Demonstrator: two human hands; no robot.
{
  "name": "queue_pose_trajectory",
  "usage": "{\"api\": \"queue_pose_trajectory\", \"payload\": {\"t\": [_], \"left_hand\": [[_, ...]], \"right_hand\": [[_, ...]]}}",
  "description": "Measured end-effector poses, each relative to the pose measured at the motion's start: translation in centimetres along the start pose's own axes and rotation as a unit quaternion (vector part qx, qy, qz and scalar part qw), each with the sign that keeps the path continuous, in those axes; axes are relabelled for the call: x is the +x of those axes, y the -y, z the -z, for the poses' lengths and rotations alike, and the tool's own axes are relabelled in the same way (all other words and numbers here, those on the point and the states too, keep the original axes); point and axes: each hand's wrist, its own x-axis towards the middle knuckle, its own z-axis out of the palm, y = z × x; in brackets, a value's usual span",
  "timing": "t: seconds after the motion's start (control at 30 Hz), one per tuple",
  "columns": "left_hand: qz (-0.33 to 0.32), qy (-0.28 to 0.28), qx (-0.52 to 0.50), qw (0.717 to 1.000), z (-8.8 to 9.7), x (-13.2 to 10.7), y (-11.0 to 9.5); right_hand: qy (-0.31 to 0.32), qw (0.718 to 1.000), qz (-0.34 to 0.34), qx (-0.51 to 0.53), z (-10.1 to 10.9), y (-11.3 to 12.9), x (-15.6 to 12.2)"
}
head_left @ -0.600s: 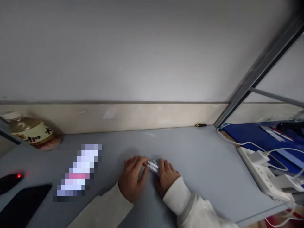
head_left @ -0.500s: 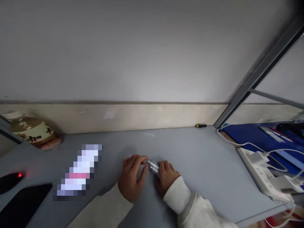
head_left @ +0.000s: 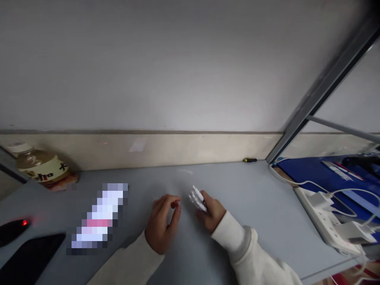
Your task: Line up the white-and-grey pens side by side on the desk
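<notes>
My right hand (head_left: 212, 211) is closed around a small silvery-white shiny object (head_left: 198, 198) with several prong-like parts. Motion blur hides its exact kind. The parts stick out to the left of my fingers, tilted a little above the grey desk. My left hand (head_left: 162, 223) rests to the left, loosely curved, with nothing visible in it. Its thumb and index finger bend towards each other with a gap between them. A small space separates it from the silvery object.
Left on the grey desk (head_left: 237, 190) are a phone-like pixelated screen (head_left: 99, 217), a bottle (head_left: 44, 168), a mouse (head_left: 13, 231) and a black flat item (head_left: 31, 257). A yellow-black tool (head_left: 250, 160) lies near the wall. A power strip (head_left: 322, 221) with cables is right.
The silvery object has come away from my left fingertips. My right hand has lifted and turned it, so its parts point up and left. My left hand stays nearly in place.
</notes>
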Motion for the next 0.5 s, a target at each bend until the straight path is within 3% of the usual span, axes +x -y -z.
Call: {"api": "queue_pose_trajectory", "payload": {"t": [0.1,0.2,0.3,0.5], "left_hand": [[0.013,0.032,-0.04,0.999,-0.3,-0.2,0.1],[0.018,0.059,-0.069,0.996,-0.5,-0.1,0.0],[0.04,0.072,-0.078,0.994,-0.3,0.1,-0.2],[0.113,0.13,-0.137,0.975,-1.0,-0.3,-0.4]], "right_hand": [[-0.062,0.967,0.031,0.247,-0.2,0.7,1.1],[-0.095,0.926,0.001,0.366,-0.8,1.6,2.0],[-0.098,0.905,0.002,0.414,-1.4,2.0,2.4],[-0.079,0.895,0.072,0.433,-2.3,1.8,2.1]]}}
